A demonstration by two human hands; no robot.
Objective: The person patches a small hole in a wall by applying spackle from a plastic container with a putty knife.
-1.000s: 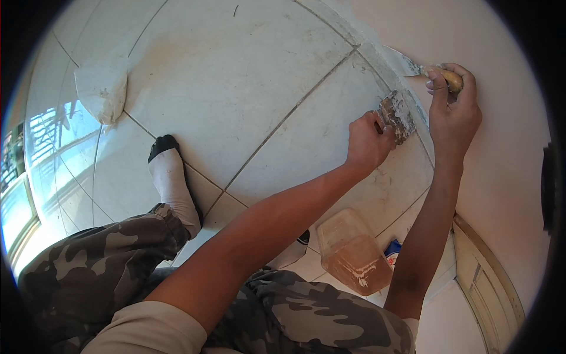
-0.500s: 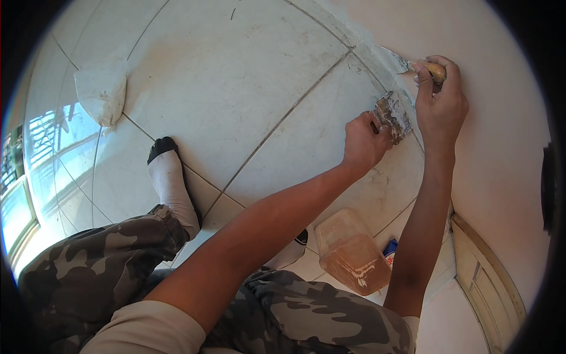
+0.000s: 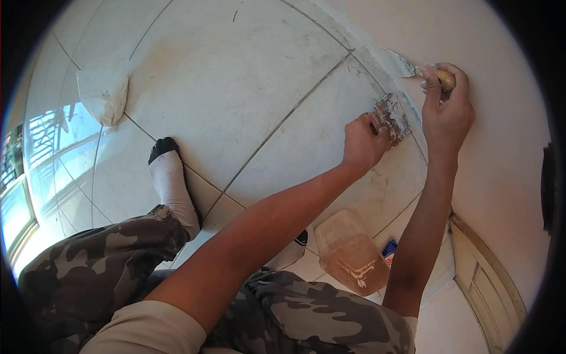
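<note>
Gripping a tool each, both hands are busy where the tiled floor (image 3: 283, 65) meets the pale wall (image 3: 501, 112). Right hand (image 3: 451, 115) has its fingers curled round a putty knife (image 3: 446, 80), with the thumb on the near side of the handle. Left hand (image 3: 364, 140) is bunched into a fist on the back edge of a flat scraper (image 3: 392, 120), held low over the tiles, just left of the right hand.

Looks-wise, the knife has a stubby yellowish-brown wooden handle and a thin greyish blade with pale smears. The scraper's a mess: brownish plate, whitish paste caked all over it.

As for direction, the knife's long axis slants, handle end to the right, blade aimed forward and to the person's left along the foot of the wall. Can't tell how hard it's pressing, if at all. The scraper's long side runs roughly front to back, near enough in line with the wall's bottom edge.

Smeared plastic tub (image 3: 354, 253) sits on the floor left of the right forearm, blue packet (image 3: 390, 249) peeking out beside it.
</note>
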